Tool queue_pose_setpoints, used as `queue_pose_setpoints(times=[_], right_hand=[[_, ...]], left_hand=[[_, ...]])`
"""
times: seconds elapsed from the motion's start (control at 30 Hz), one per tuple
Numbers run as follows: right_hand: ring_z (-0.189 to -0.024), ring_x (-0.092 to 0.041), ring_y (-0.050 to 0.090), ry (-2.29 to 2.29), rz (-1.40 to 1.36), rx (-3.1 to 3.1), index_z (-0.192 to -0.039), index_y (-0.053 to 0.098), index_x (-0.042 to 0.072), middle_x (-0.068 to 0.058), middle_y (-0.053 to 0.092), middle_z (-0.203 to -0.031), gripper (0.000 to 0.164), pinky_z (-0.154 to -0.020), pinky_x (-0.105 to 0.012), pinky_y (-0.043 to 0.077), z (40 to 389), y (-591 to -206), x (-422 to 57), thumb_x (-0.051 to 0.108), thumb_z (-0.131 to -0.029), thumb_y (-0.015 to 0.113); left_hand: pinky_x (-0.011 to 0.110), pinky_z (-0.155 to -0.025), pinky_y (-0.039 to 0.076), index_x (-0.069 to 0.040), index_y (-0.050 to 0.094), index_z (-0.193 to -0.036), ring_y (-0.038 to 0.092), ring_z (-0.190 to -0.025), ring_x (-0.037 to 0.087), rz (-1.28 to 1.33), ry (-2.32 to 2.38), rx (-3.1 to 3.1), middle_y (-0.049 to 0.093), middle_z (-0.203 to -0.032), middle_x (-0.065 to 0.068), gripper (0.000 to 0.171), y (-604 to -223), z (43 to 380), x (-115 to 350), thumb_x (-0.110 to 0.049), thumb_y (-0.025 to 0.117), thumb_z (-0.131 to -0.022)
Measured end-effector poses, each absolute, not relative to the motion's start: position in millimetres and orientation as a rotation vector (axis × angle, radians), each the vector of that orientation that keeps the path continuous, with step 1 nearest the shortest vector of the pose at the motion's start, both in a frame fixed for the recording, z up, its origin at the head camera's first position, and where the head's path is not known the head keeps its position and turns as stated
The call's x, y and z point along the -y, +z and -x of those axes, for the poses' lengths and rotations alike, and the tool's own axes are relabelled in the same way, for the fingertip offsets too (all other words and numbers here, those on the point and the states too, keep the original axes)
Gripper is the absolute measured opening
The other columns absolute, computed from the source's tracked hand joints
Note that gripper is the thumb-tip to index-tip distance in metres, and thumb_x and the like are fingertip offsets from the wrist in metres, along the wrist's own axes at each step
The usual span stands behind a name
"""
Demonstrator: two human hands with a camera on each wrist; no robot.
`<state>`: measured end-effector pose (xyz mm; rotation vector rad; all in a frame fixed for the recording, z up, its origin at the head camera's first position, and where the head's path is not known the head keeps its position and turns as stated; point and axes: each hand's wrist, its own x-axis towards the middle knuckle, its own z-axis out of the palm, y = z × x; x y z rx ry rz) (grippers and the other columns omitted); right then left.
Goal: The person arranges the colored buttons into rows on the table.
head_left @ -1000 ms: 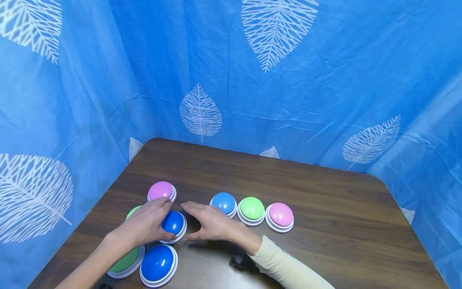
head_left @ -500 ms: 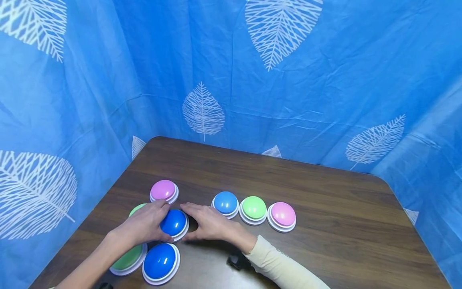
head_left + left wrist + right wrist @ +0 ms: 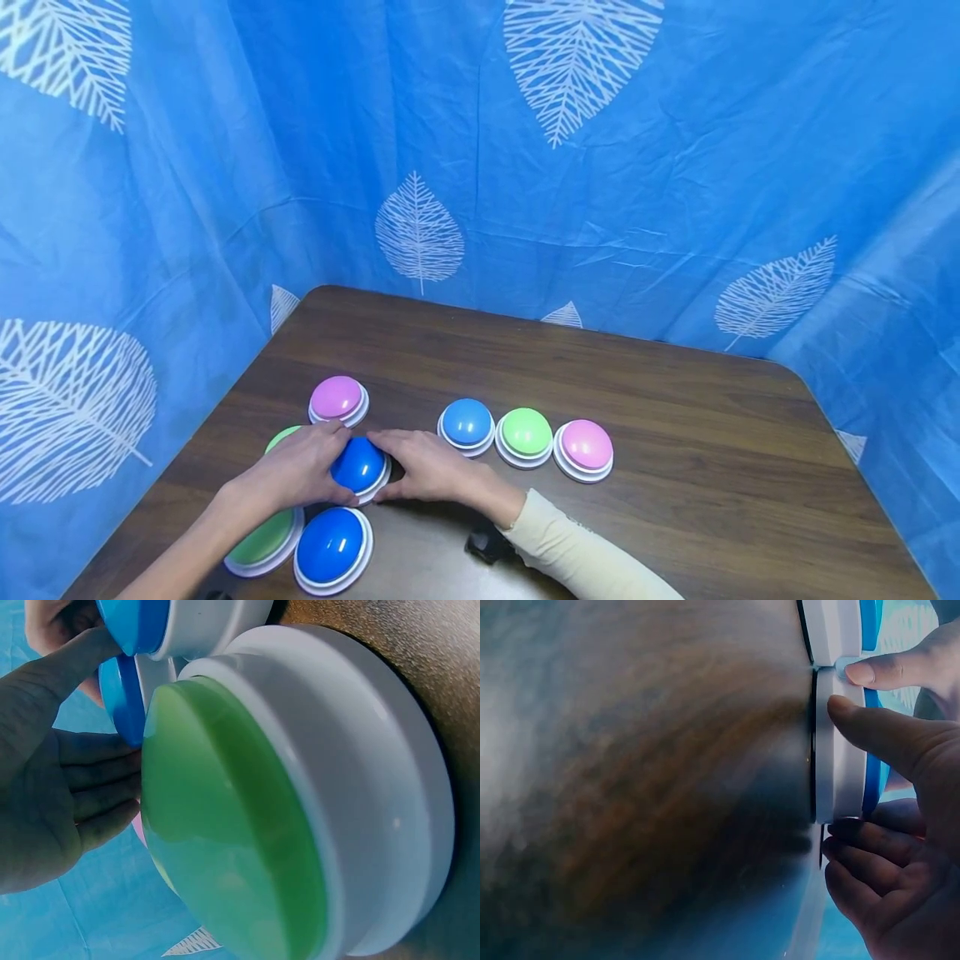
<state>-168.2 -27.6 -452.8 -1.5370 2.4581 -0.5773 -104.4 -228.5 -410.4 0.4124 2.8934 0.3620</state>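
A blue dome push button with a white round base lies on the table between both hands. My left hand holds its left side, with the thumb at the near edge of the base. From the right, my right hand grips the same button; in the right wrist view the thumb presses the white base and the fingers curl at its opposite side. Just nearer sits a larger blue button. Below the left forearm a large green button is partly covered. Another green button shows behind the left hand.
A pink button stands beyond the left hand. Right of the hands, a light blue button, a light green button and a pink button form a row. A blue leaf-print curtain surrounds the wooden table.
My right hand has moved a little left, and its fingertips have closed in on the blue button between the hands. My left hand stays beside that button.
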Motion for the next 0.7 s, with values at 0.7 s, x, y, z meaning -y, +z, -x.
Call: queue_pose_setpoints(times=[0.7], right_hand=[[-0.128,-0.013,0.052,-0.733,1.545,-2.515,-0.145,0.048,0.004,-0.006,0.056,-0.14,0.074,-0.104,-0.024,0.04,171,-438,7,0.039,-0.086,0.077]], left_hand=[[0.052,-0.081,0.056,-0.001,0.061,-0.122,0.064,-0.1,0.033,-0.4,0.537,-2.951,0.065,-0.111,0.012,0.081,-401,112,216,-0.05,0.09,-0.064]])
